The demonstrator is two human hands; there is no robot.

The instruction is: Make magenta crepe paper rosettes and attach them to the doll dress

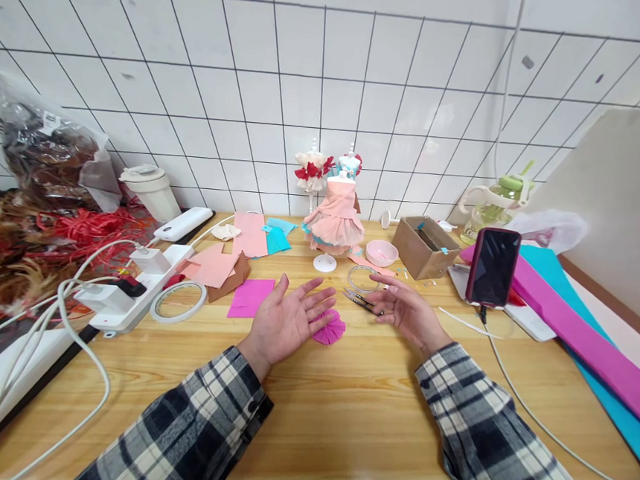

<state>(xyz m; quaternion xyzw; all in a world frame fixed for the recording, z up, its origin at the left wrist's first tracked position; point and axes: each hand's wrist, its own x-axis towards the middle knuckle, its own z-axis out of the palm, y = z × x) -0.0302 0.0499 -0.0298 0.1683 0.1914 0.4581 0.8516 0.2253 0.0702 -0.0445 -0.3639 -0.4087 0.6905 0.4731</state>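
Observation:
My left hand (290, 320) is palm up above the table, its fingers spread and nothing in it. Partly behind its fingertips lies a round, pleated magenta paper piece (331, 331). On the other side, my right hand (408, 311) is held half curled with thumb and fingers apart, and it holds nothing. Small scissors (358, 298) lie by its fingertips, with a thin tape roll (351, 282) just behind. A flat magenta paper square (248, 298) rests left of my left hand. Farther back stands a small dress form in a ruffled peach paper dress (336, 215).
Peach paper pieces (250, 232), a blue scrap (278, 240) and a larger tape roll (202, 304) lie left. A pink bowl (381, 254), cardboard box (417, 250) and propped phone (493, 266) stand right. A power strip (139, 295) with cables edges the left; long paper strips (597, 335) lie right.

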